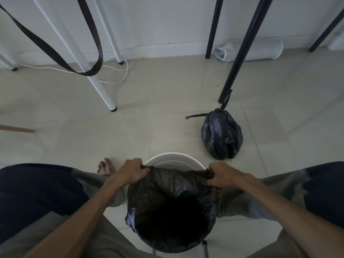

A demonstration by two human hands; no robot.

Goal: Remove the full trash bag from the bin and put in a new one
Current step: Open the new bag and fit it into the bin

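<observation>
Hands hold a fresh black trash bag (173,207) stretched open in the head view, one at each side of its top edge. The left grip (135,171) is fisted tight on the bag's left corner, knuckles up, with a twist of plastic poking out past the thumb. The right grip (220,175) is likewise clenched on the right corner, bunching the film into a dark knot. Between the two fists the bag's mouth runs taut, and below them the bag hangs as a wide dark sack, its inside too black to read. Just beyond both grips, partly hidden behind the bag's upper edge, stands the white bin (175,159), its round rim showing. Farther out and to the right of the right grip, well apart from it, the tied full bag (221,134) sits on the tiled floor (111,138), its knotted tails sticking up beside a dark furniture leg (240,54). A bare foot (105,166) shows just left of the left grip.
</observation>
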